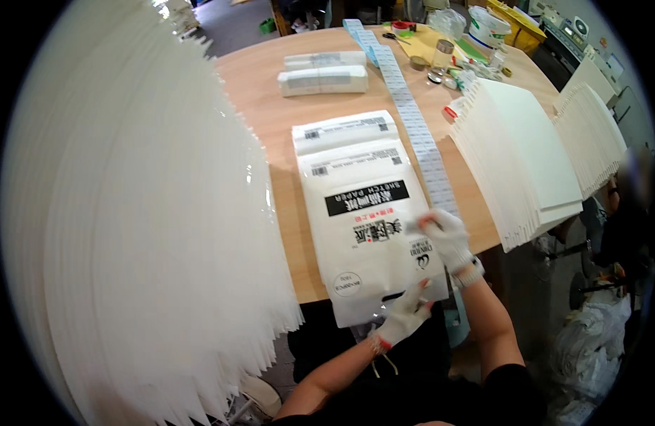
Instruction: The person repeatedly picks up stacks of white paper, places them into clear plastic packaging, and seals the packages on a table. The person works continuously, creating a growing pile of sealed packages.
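A white paper pack (363,220) with a black band lies on the round wooden bench (263,92), its near end hanging over the edge toward the person. It sits on top of at least 1 more pack (341,131) of the same kind, whose upper end shows beyond it. A long strip of small labels (412,121) runs down the bench just right of the packs to the right hand (446,238).

Judging by the layout, the work is midway: 2 wrapped bundles (324,74) wait farther back, and fanned stacks of white sheets (519,156) stand at the right, with a far larger fan (143,234) at the left.

Both hands wear white gloves. The right hand is bent over the pack's right edge, fingers pinched together, probably on a single label, though it is too small to be sure. The left hand (405,316) rests on the pack's near corner, fingers spread and pressing it flat, the forearm coming up from below.
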`<state>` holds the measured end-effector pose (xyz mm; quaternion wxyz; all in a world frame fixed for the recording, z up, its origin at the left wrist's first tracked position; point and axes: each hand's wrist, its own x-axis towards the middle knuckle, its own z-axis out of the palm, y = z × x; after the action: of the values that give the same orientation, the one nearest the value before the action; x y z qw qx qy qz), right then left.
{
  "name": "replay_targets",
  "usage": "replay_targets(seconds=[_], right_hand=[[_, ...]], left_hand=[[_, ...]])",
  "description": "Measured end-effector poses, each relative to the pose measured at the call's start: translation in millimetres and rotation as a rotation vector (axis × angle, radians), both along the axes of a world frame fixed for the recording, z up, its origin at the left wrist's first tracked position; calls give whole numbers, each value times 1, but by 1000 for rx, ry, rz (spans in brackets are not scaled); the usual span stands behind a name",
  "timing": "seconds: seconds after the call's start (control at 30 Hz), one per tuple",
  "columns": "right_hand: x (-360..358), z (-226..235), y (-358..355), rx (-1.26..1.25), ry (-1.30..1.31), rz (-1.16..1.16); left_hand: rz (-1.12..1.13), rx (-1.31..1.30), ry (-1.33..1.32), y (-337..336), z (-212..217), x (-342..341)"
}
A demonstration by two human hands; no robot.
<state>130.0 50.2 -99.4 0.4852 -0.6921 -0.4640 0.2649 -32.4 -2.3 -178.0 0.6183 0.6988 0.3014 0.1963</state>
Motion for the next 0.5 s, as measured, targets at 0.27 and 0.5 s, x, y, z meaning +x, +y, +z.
replay_targets(seconds=[0.27, 0.5], right_hand=[[-46, -96, 219, -260, 96, 55], [-59, -102, 252, -311, -188, 81]], left_hand=[[694, 136, 166, -4, -39, -149], [778, -44, 408, -13, -52, -173]])
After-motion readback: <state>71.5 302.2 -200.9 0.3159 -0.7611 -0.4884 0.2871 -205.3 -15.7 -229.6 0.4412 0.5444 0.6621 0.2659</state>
